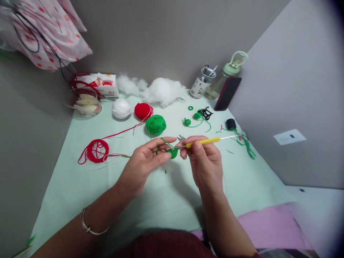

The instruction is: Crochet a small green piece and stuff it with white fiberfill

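L hand [142, 159] covers pt of the green crochet piece [173, 153]; its stitches are too small to count, & the tip of the yellow-handled hook [205, 142] can't be made out. Behind R hand [206, 163], only the scissors [181, 137] blades show; handles hidden. Both forearms [102, 215] & the dark red garment [169, 245] are cut off at btm. Pink spotted cloth [51, 34] runs off at top. Phone [228, 94] blocks pt of the bottle [216, 84]. Pen cup [199, 89] label: blurred, unreadable. Dark speck [166, 172] on the table [161, 204]: too small to ID.
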Action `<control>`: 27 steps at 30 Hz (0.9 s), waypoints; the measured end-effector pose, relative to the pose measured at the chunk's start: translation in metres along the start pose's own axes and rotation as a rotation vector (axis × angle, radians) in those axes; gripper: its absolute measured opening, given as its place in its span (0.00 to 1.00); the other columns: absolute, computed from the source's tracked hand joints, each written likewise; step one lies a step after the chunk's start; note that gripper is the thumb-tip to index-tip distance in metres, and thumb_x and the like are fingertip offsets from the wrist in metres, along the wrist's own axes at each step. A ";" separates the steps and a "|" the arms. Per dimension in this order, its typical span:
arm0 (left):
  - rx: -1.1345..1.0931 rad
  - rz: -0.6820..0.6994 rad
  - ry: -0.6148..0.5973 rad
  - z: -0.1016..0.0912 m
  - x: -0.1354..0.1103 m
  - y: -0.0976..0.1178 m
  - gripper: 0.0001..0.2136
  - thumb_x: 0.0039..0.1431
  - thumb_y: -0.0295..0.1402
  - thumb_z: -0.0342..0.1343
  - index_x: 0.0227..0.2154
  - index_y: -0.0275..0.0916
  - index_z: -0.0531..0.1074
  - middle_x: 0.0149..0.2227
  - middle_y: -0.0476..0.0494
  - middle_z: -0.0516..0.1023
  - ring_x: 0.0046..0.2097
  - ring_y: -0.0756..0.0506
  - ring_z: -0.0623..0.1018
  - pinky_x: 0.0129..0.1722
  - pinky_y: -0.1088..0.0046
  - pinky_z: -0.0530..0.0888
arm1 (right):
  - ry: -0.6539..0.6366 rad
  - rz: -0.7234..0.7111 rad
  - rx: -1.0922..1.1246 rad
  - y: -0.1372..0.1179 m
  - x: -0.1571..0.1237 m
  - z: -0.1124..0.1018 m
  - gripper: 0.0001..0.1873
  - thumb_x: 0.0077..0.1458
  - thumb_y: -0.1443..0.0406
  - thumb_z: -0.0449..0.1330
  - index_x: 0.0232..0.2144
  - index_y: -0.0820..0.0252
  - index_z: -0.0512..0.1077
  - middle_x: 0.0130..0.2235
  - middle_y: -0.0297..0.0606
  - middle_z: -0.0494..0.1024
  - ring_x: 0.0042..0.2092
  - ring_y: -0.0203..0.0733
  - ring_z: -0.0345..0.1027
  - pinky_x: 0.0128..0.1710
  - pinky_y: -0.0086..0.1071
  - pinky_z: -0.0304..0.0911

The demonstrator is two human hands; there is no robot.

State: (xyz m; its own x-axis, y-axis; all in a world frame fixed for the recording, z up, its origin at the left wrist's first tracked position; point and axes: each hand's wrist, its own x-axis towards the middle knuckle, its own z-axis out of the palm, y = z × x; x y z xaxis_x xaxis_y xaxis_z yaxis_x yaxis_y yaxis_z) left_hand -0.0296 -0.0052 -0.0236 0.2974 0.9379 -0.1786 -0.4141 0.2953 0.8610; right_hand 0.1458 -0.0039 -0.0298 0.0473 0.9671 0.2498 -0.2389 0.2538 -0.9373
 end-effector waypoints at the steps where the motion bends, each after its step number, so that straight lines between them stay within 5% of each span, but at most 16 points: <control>1: 0.007 0.003 0.010 -0.001 0.000 0.000 0.13 0.59 0.34 0.72 0.47 0.49 0.87 0.39 0.47 0.82 0.46 0.46 0.75 0.49 0.70 0.71 | -0.005 0.019 0.033 -0.001 0.001 0.000 0.10 0.70 0.59 0.62 0.39 0.53 0.83 0.36 0.35 0.85 0.32 0.35 0.75 0.33 0.30 0.71; 12: 0.079 0.029 0.046 -0.004 -0.001 0.002 0.13 0.59 0.31 0.69 0.46 0.52 0.87 0.35 0.51 0.76 0.40 0.50 0.73 0.42 0.75 0.69 | 0.006 -0.076 -0.080 -0.007 -0.006 0.003 0.12 0.73 0.60 0.59 0.41 0.56 0.81 0.39 0.37 0.86 0.33 0.37 0.80 0.35 0.34 0.76; 27: 0.327 0.173 0.183 0.002 -0.005 0.006 0.12 0.59 0.30 0.70 0.44 0.49 0.87 0.34 0.48 0.78 0.38 0.46 0.72 0.43 0.68 0.70 | -0.015 -0.258 -0.349 -0.010 -0.010 0.005 0.13 0.73 0.65 0.56 0.43 0.54 0.82 0.40 0.37 0.85 0.34 0.38 0.80 0.35 0.36 0.79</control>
State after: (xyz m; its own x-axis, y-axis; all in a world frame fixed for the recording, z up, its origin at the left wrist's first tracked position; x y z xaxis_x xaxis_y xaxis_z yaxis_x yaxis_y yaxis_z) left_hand -0.0322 -0.0084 -0.0165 0.0777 0.9942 -0.0741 -0.1410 0.0845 0.9864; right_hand 0.1426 -0.0158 -0.0219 0.0475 0.8717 0.4877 0.1213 0.4796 -0.8690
